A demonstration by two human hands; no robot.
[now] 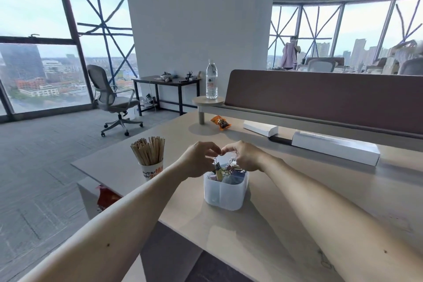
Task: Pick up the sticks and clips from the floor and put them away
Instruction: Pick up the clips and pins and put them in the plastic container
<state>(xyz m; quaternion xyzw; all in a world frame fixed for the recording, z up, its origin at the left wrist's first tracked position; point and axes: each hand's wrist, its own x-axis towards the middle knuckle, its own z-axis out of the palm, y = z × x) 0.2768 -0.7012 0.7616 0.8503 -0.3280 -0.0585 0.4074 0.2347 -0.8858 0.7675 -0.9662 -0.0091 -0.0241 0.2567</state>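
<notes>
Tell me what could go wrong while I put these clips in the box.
The clips heap above the box rim, so those your left hand and right hand pinch may slide off onto the desk. The cup of sticks stands near the desk's edge beside your left forearm; a bump might tip it.

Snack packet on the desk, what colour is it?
The snack packet is orange, dark in the middle; head view.

The paper cup (151, 170) carries black and orange Chinese characters, too blurred to read. The water bottle (211, 82) has a red label whose print is illegibly small.
</notes>
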